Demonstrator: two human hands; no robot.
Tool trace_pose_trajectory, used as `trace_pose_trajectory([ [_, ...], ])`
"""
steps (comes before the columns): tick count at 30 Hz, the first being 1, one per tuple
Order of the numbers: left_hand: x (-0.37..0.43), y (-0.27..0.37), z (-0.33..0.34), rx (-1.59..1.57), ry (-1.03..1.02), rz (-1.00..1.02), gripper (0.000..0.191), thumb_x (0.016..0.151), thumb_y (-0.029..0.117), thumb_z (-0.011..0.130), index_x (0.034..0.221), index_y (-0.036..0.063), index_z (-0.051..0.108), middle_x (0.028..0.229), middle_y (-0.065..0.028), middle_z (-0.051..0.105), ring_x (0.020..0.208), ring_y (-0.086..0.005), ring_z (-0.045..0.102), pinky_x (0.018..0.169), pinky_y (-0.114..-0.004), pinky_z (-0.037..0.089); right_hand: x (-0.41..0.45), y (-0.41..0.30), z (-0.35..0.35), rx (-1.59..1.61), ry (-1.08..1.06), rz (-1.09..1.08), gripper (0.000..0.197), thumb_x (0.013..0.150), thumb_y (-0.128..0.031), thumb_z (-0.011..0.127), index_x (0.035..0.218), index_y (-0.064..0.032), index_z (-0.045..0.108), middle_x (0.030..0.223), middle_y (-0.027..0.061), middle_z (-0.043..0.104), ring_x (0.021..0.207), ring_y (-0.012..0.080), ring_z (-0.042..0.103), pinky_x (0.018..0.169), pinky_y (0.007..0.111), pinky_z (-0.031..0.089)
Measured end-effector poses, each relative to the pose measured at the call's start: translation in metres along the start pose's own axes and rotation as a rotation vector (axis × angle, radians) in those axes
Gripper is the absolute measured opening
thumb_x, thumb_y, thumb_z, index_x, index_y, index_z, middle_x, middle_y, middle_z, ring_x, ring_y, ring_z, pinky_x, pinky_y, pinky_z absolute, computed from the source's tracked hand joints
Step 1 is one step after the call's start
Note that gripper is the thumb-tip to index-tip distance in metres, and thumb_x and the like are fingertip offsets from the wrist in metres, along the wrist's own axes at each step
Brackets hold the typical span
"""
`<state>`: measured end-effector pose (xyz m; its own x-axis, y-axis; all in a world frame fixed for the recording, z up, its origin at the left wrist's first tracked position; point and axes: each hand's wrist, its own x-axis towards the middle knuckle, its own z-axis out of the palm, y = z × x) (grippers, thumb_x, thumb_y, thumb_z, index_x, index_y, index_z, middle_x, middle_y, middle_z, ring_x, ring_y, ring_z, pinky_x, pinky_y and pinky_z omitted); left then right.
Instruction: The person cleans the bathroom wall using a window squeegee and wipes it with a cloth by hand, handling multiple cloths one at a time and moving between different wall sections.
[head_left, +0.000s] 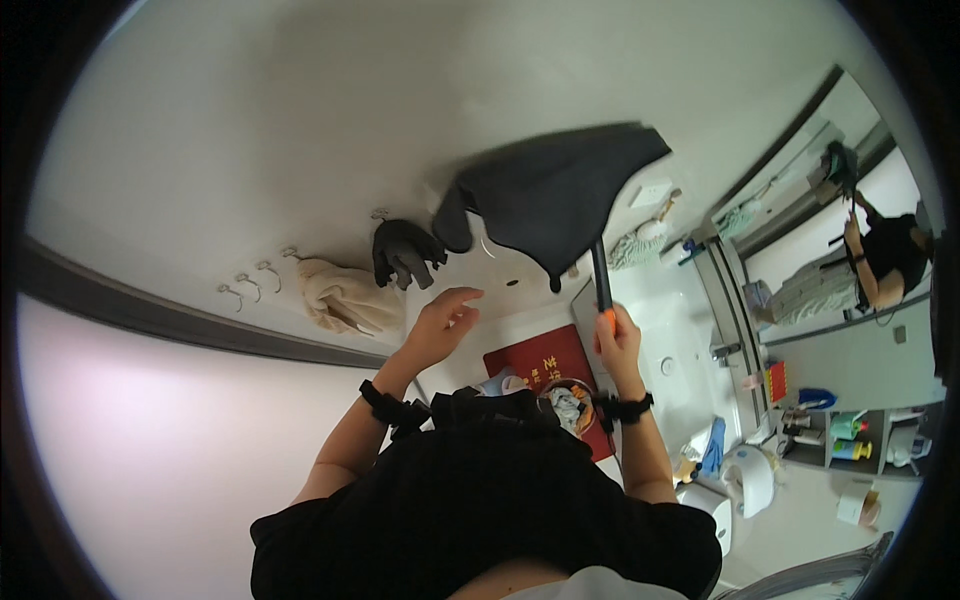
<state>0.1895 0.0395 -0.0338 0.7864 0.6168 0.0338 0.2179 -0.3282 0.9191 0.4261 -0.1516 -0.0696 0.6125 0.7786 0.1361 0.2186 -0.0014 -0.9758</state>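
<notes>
My right hand (619, 346) grips a black pole (602, 274) at its orange section. A dark grey cloth (551, 191) is at the pole's upper end, in front of the wall; how the two are joined is hidden. My left hand (444, 324) is raised and holds nothing, its fingers apart and partly bent. Just above it, a dark glove-like bundle (405, 251) hangs from a wall hook (380, 214). Left of that hangs a cream cloth (346, 294).
Several bare hooks (260, 277) line the wall. A white washbasin (667, 330) and a mirror (832, 202) are on the right. Below lie a red mat (525, 351) and a basin of cloths (571, 405). Shelves (851, 442) with bottles stand at lower right.
</notes>
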Motion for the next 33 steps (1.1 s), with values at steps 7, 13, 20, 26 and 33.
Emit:
trace_pose_trajectory([
  [7,0.009,0.005,0.007,0.01,-0.042,-0.012,0.03,0.087,0.009,0.055,0.117,0.003,0.054,0.114,-0.0093,0.055,0.092,-0.015,0.06,0.078,-0.027,0.047,0.042,0.023,0.034,0.066,0.006,0.031,0.015,0.092,-0.019,0.051,0.095,-0.0038,0.054,0.055,-0.0014,0.047,0.045,0.0054,0.043,0.041,0.022,0.033],
  [13,0.004,-0.014,0.008,-0.033,-0.068,-0.063,0.04,0.087,0.011,0.055,0.125,0.007,0.047,0.125,-0.0126,0.048,0.093,-0.0177,0.06,0.075,-0.027,0.047,0.005,0.105,0.053,0.055,0.022,0.188,0.024,0.091,-0.025,0.053,0.085,-0.0023,0.05,0.053,0.0033,0.043,0.048,0.009,0.041,0.043,0.028,0.033],
  [20,0.019,-0.001,0.005,-0.409,0.239,-0.276,0.068,0.092,0.026,0.052,0.143,0.0117,0.011,0.141,-0.0177,0.025,0.107,-0.0283,0.054,0.085,-0.037,0.048,-0.059,0.06,0.003,-0.108,-0.033,0.293,0.026,0.086,-0.023,0.059,0.074,-0.0024,0.05,0.054,0.0028,0.045,0.049,0.0088,0.043,0.046,0.028,0.035],
  [26,0.028,-0.016,0.014,-0.601,-0.028,-0.482,0.043,0.088,0.024,0.058,0.123,0.0011,0.046,0.104,-0.0102,0.057,0.086,-0.0201,0.06,0.075,-0.032,0.051,-0.108,0.057,-0.024,-0.181,-0.128,0.336,0.022,0.086,-0.024,0.06,0.083,-0.0025,0.058,0.055,0.0024,0.047,0.052,0.0115,0.041,0.049,0.029,0.037],
  [33,0.04,-0.033,0.023,0.125,0.075,-0.148,0.022,0.084,0.02,0.058,0.085,-0.0016,0.063,0.068,-0.0097,0.06,0.059,-0.017,0.056,0.056,-0.031,0.044,-0.134,0.03,-0.069,0.084,-0.241,0.802,0.03,0.092,-0.033,0.049,0.087,-0.0046,0.059,0.054,-0.0002,0.047,0.037,0.0081,0.041,0.033,0.023,0.028],
])
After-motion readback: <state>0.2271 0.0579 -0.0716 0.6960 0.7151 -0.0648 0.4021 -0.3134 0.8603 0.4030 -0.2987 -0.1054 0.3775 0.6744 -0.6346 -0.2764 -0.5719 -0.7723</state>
